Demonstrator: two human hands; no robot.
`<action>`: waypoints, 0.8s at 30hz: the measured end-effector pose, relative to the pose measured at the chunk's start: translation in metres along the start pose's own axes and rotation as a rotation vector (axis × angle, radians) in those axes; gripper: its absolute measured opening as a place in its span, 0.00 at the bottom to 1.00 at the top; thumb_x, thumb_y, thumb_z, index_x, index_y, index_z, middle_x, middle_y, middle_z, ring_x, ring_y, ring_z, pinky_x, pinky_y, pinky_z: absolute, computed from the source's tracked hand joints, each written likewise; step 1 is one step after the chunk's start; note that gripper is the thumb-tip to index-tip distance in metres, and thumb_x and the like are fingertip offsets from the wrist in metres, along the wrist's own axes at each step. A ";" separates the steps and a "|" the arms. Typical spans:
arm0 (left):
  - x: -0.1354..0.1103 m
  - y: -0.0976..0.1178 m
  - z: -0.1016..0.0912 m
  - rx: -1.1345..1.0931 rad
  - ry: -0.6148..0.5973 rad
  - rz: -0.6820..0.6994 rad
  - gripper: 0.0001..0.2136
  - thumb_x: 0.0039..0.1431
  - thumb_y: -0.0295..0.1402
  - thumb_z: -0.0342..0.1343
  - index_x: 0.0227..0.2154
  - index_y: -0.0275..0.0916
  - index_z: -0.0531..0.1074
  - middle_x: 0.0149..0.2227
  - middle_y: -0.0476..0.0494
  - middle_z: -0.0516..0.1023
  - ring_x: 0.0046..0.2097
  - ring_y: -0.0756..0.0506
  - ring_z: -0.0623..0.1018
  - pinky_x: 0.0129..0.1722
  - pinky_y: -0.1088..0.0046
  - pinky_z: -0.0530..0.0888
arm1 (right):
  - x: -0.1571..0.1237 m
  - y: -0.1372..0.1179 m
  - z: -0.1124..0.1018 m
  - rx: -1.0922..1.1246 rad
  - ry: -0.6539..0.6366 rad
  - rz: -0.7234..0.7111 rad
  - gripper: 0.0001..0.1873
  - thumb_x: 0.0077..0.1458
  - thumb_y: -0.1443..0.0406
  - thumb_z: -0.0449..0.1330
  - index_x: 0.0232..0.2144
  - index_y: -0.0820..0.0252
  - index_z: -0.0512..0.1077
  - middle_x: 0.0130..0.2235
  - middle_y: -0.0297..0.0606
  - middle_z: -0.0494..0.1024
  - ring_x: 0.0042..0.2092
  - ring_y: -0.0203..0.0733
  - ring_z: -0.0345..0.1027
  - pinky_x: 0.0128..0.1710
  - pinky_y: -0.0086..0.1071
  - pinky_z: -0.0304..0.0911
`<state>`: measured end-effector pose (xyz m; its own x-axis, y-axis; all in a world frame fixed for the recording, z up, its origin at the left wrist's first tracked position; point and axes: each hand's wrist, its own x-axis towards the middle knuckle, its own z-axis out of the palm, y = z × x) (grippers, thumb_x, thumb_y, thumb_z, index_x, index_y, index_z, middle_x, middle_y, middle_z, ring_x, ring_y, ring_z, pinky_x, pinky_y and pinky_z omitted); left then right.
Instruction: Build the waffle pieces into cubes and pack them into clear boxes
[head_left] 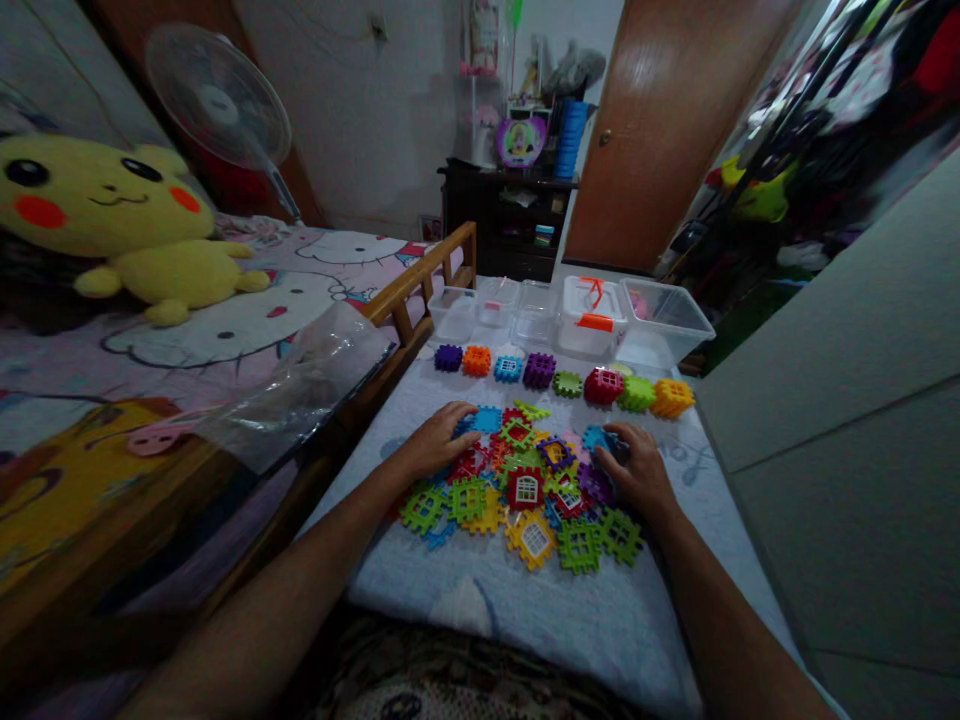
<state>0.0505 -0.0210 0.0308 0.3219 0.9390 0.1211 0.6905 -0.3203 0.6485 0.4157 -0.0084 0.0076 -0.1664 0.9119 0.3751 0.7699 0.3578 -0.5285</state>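
Observation:
A pile of colourful toothed plastic building tiles lies on the cloth-covered table, some with white window inserts, such as the red window tile [525,488]. At the pile's left edge, my left hand [435,442] has its thumb and fingers curled round a blue tile [487,419]. On the opposite side, my right hand [642,470] grips another blue tile [595,438] at its fingertips. A purple tile [596,485] lies just below that hand. Green tiles [580,546] and a yellow window tile [532,540] lie nearest me.
Behind the pile runs a row of tile stacks sorted by colour, including an orange stack [477,361] and a yellow stack [673,398]. Farther back stand clear plastic boxes [667,315] and a lidded box [592,320] with an orange handle. A wooden bed rail [420,275] borders the left.

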 end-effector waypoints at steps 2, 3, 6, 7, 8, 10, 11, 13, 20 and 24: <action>0.003 0.000 -0.002 -0.034 0.015 -0.003 0.23 0.62 0.46 0.50 0.54 0.36 0.70 0.56 0.35 0.72 0.58 0.39 0.72 0.60 0.61 0.67 | 0.003 -0.006 -0.004 -0.012 -0.030 -0.024 0.17 0.55 0.56 0.57 0.43 0.59 0.74 0.46 0.47 0.77 0.49 0.53 0.68 0.53 0.49 0.61; 0.004 -0.001 -0.004 -0.046 0.026 -0.009 0.23 0.62 0.46 0.50 0.53 0.36 0.70 0.56 0.35 0.72 0.57 0.39 0.73 0.60 0.61 0.68 | 0.005 -0.011 -0.007 -0.019 -0.052 -0.043 0.16 0.56 0.56 0.57 0.42 0.59 0.74 0.46 0.47 0.77 0.50 0.53 0.68 0.53 0.49 0.61; 0.006 -0.006 -0.013 -0.065 0.073 -0.049 0.22 0.62 0.47 0.49 0.52 0.38 0.72 0.54 0.36 0.74 0.55 0.38 0.74 0.58 0.61 0.70 | 0.009 -0.034 -0.017 -0.035 -0.129 -0.117 0.15 0.56 0.58 0.58 0.43 0.59 0.74 0.46 0.47 0.77 0.49 0.53 0.68 0.52 0.49 0.61; 0.006 -0.008 -0.015 -0.070 0.087 -0.066 0.22 0.62 0.47 0.50 0.51 0.38 0.72 0.53 0.37 0.74 0.54 0.38 0.75 0.57 0.60 0.70 | 0.009 -0.044 -0.019 -0.035 -0.166 -0.146 0.15 0.57 0.58 0.59 0.43 0.59 0.74 0.47 0.47 0.76 0.49 0.53 0.67 0.52 0.49 0.62; 0.006 -0.010 -0.017 -0.079 0.098 -0.084 0.21 0.61 0.47 0.50 0.50 0.38 0.73 0.52 0.37 0.75 0.53 0.38 0.76 0.56 0.60 0.71 | 0.009 -0.056 -0.021 -0.034 -0.214 -0.180 0.16 0.57 0.58 0.59 0.44 0.59 0.73 0.47 0.47 0.76 0.49 0.53 0.67 0.51 0.48 0.62; 0.006 -0.015 -0.017 -0.104 0.115 -0.115 0.21 0.60 0.47 0.51 0.49 0.38 0.73 0.51 0.38 0.76 0.51 0.38 0.76 0.55 0.60 0.72 | 0.004 -0.079 -0.020 -0.036 -0.309 -0.262 0.19 0.55 0.57 0.62 0.48 0.58 0.72 0.49 0.46 0.75 0.50 0.53 0.65 0.52 0.49 0.61; 0.006 -0.017 -0.016 -0.117 0.123 -0.123 0.21 0.60 0.46 0.52 0.48 0.38 0.74 0.50 0.38 0.76 0.51 0.39 0.77 0.54 0.60 0.72 | 0.001 -0.091 -0.018 -0.039 -0.349 -0.302 0.23 0.54 0.56 0.64 0.51 0.57 0.71 0.51 0.46 0.74 0.51 0.54 0.64 0.53 0.49 0.61; 0.005 -0.021 -0.014 -0.134 0.139 -0.123 0.21 0.59 0.46 0.53 0.47 0.37 0.74 0.49 0.37 0.76 0.50 0.39 0.77 0.54 0.60 0.72 | -0.007 -0.110 -0.011 -0.058 -0.400 -0.357 0.32 0.50 0.56 0.67 0.56 0.57 0.67 0.53 0.47 0.72 0.54 0.56 0.62 0.56 0.51 0.58; 0.003 -0.029 -0.021 -0.262 0.072 -0.131 0.21 0.53 0.46 0.59 0.46 0.38 0.75 0.51 0.38 0.76 0.53 0.38 0.76 0.57 0.59 0.70 | -0.018 -0.128 0.007 -0.113 -0.433 -0.327 0.26 0.49 0.59 0.69 0.50 0.57 0.70 0.49 0.44 0.72 0.50 0.53 0.63 0.52 0.47 0.60; 0.003 -0.035 -0.030 -0.384 0.004 -0.191 0.23 0.51 0.46 0.62 0.46 0.38 0.76 0.50 0.40 0.78 0.53 0.37 0.76 0.57 0.58 0.70 | -0.018 -0.124 0.008 -0.091 -0.412 -0.332 0.22 0.50 0.59 0.68 0.47 0.57 0.71 0.47 0.44 0.72 0.49 0.52 0.62 0.52 0.46 0.59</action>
<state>0.0076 -0.0029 0.0310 0.2081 0.9778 -0.0258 0.4456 -0.0713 0.8924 0.3183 -0.0682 0.0607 -0.6236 0.7628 0.1711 0.6823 0.6379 -0.3571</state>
